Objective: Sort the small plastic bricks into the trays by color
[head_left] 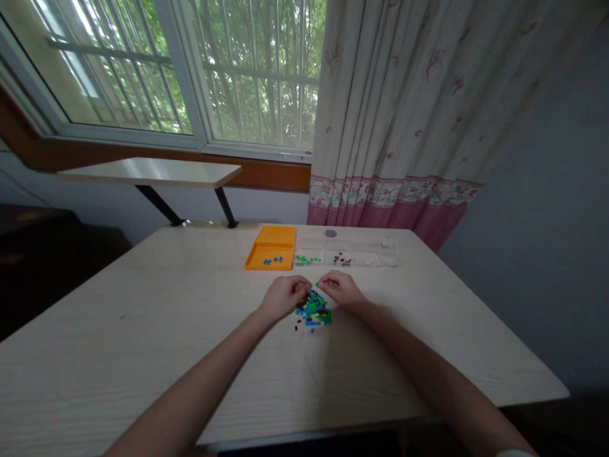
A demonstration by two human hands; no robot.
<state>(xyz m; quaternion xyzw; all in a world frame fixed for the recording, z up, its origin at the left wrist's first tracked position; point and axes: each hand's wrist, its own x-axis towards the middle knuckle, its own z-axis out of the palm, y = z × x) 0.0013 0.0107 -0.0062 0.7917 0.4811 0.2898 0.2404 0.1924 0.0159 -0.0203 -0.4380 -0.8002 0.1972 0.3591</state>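
Note:
A heap of small building bricks [314, 310], blue, green, brown and pale, lies on the table between my hands. My left hand [284, 295] is at the heap's upper left, thumb and fingers pinched together; whatever is in the pinch is too small to make out. Across from it, my right hand [341, 289] pinches a small green brick [317, 284] at its fingertips. Behind the hands stands an orange box [269, 268] with its lid open and several blue bricks [273, 260] inside. Beside it, a clear compartment box [361, 263] holds green bricks [307, 259], brown bricks [341, 258] and a few pale pieces.
The pale wooden table [190, 330] carries a raised shelf [157, 171] on black legs at the back left. A window [257, 76] with bars and a flowered curtain [385, 127] are behind the table. A few loose bricks lie just in front of the heap.

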